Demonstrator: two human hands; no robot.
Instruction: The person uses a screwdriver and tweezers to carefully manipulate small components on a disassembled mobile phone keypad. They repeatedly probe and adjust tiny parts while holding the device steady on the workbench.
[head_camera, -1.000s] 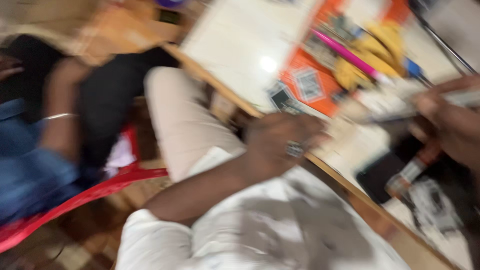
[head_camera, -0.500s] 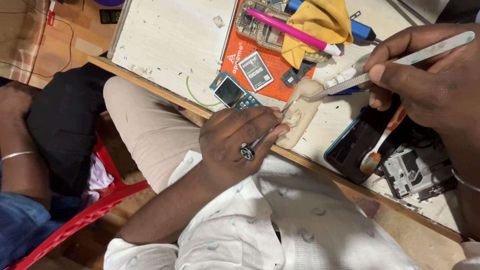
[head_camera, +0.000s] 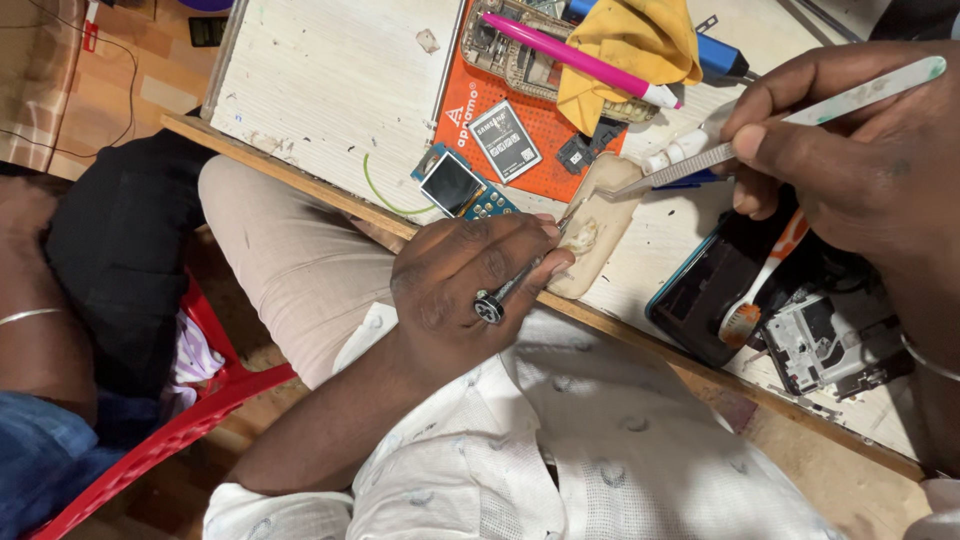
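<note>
Two bare hands work at the near edge of a white tabletop (head_camera: 330, 80). The left hand (head_camera: 470, 290) is closed around a small screwdriver (head_camera: 515, 288), its tip on a pale putty-like block (head_camera: 600, 235) lying at the tabletop edge. The right hand (head_camera: 850, 150) pinches metal tweezers (head_camera: 690, 165), their points touching the same block. Just beyond lie a small circuit board with a screen (head_camera: 455, 185), a grey battery (head_camera: 505, 140) on an orange mat (head_camera: 480, 75), a pink pen (head_camera: 580, 55) and a yellow cloth (head_camera: 630, 40). A dark phone (head_camera: 700, 300) with a toothbrush (head_camera: 755, 300) lies right. Because the block overhangs the edge, a hard push could likely tip it off, or the screwdriver could slip toward the fingers.
</note>
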